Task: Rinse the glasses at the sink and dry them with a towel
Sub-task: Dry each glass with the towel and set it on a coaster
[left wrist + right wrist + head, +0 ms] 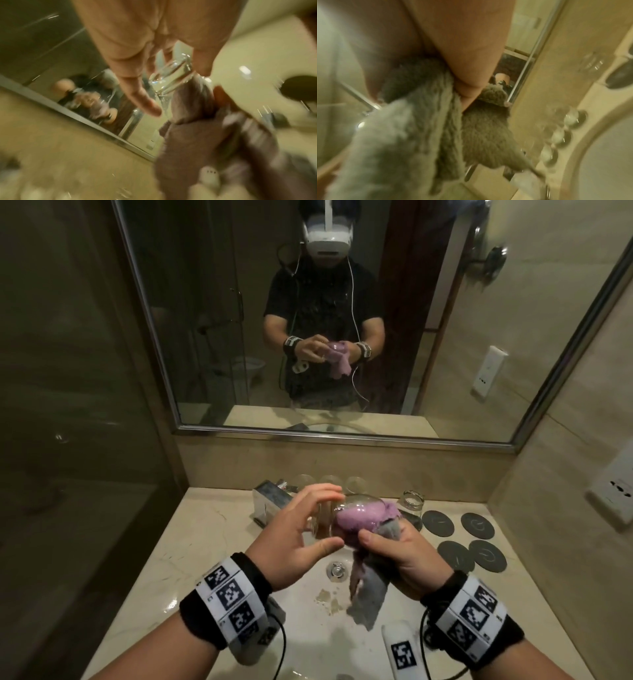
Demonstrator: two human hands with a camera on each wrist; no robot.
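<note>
A clear glass [344, 506] lies on its side above the sink [308, 611]. My left hand [334, 520] grips its base end between thumb and curled fingers. A purple and grey towel [359, 518] is stuffed into the glass's mouth, and its tail hangs down toward the basin. My right hand [385, 534] grips the towel just outside the rim, thumb on top. The blurred left wrist view shows the glass [171, 75] between my fingers [203, 67] and thumb, with the towel [188, 102] inside. In the right wrist view the towel [419, 135] fills the frame under my thumb [471, 83].
Three glasses [329, 481] stand along the back wall, and another glass [412, 503] stands to the right. Several black coasters [478, 521] lie on the right counter. A silver box [270, 501] sits at the back left. The drain [337, 570] lies below my hands.
</note>
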